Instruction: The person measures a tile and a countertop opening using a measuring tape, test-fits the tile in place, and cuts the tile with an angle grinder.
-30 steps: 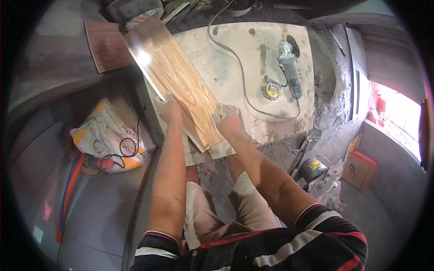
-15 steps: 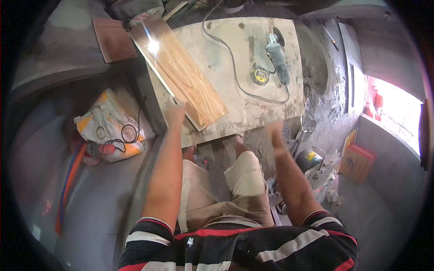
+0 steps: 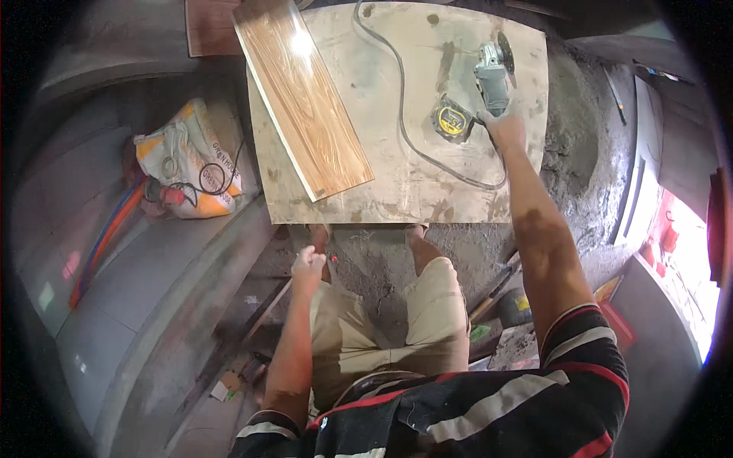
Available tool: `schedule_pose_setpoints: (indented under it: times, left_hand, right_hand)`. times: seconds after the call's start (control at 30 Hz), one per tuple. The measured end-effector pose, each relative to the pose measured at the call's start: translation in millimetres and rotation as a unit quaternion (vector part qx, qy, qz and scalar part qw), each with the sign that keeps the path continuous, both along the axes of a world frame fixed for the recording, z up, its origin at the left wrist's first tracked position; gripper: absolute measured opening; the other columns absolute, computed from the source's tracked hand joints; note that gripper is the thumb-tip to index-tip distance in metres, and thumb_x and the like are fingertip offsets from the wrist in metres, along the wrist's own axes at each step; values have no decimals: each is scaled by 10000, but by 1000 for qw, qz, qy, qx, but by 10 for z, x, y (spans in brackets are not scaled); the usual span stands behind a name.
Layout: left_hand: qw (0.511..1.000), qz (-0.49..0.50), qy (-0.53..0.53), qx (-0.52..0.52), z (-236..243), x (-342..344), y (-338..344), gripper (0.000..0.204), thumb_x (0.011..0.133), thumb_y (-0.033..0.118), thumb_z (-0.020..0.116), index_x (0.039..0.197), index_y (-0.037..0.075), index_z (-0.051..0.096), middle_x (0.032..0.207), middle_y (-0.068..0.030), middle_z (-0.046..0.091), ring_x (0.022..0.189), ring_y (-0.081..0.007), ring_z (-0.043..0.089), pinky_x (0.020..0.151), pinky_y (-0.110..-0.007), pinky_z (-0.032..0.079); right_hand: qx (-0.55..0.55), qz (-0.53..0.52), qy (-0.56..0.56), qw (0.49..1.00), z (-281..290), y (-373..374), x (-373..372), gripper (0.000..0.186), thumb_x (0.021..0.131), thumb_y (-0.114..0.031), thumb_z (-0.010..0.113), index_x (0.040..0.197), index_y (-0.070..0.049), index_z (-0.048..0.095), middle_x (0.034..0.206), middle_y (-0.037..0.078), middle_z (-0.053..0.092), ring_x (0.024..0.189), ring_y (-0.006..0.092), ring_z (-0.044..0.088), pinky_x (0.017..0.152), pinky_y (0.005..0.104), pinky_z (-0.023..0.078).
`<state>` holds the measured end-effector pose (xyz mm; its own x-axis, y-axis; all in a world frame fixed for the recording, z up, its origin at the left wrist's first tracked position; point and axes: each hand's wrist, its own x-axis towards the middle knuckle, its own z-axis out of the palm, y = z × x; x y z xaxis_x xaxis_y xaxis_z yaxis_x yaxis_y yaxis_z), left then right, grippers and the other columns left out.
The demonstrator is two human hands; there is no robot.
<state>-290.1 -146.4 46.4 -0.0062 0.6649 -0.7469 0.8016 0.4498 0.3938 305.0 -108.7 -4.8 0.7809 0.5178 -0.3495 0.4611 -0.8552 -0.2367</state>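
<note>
My right hand (image 3: pixel 507 128) is wrapped round the rear end of a grey-green angle grinder (image 3: pixel 492 85), whose dark disc points away from me at the far right of the board. Close to its left lies a black and yellow tape measure (image 3: pixel 452 120). My left hand (image 3: pixel 308 263) hangs near the board's front edge, above my left leg, with its fingers loosely bent and nothing visible in them. A glossy wood-look plank (image 3: pixel 311 107) with a pale edge lies slantwise on the left part of the board, touched by neither hand.
The pale, stained board (image 3: pixel 382 210) serves as a work surface. A grey power cord (image 3: pixel 403 99) loops across it. Left stands a white and orange bag (image 3: pixel 195 156) beside an orange tube (image 3: pixel 114 244). Another brown panel (image 3: pixel 211 29) lies at the far left. Grey rubble (image 3: pixel 576 122) borders the right.
My left hand has let go of the plank and drawn back toward my leg. My right hand has reached forward and right, and taken hold of the angle grinder. The view has shifted.
</note>
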Motion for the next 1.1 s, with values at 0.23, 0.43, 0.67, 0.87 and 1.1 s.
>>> schedule_pose_setpoints:
  times: [0.23,0.43,0.67,0.87,1.1]
  left_hand:
    - [994,-35,-105,2,353,1003,-117,526,895,255,732,1306,-51,616,1107,-183,722,1021,-257,696,942,-363,531]
    - [981,-45,-185,-34,280,1665,140,568,936,329,697,1371,-17,579,1178,-144,711,1074,-252,669,965,-374,504]
    - [833,228,-370,-343,225,2682,201,563,960,387,716,1375,50,540,1181,-140,703,1072,-288,682,916,-437,541]
    - [744,391,-482,-248,446,2518,782,196,935,179,709,1003,21,614,796,-76,633,702,-234,683,683,-461,636]
    - [778,459,-424,-66,343,999,2227,137,897,83,678,875,111,546,630,3,503,489,-133,497,550,-372,568]
  right_hand:
    - [71,6,-1,997,215,-331,224,677,725,-419,797,1203,24,612,1023,263,714,1009,404,700,887,468,549]
    - [236,-106,158,953,1144,-895,-257,477,742,-199,831,1125,15,643,925,124,723,894,180,683,804,344,545]
    - [383,-181,267,866,1723,-1274,-1100,517,812,-27,766,1293,16,583,1048,69,685,942,153,656,852,321,535]
    - [461,-278,347,769,1795,-1314,-1694,589,808,33,740,1360,12,534,1122,63,663,970,169,652,896,320,530]
    - [453,-392,423,680,1904,-955,-2152,379,817,15,731,1170,-34,603,1015,52,674,841,159,666,764,307,558]
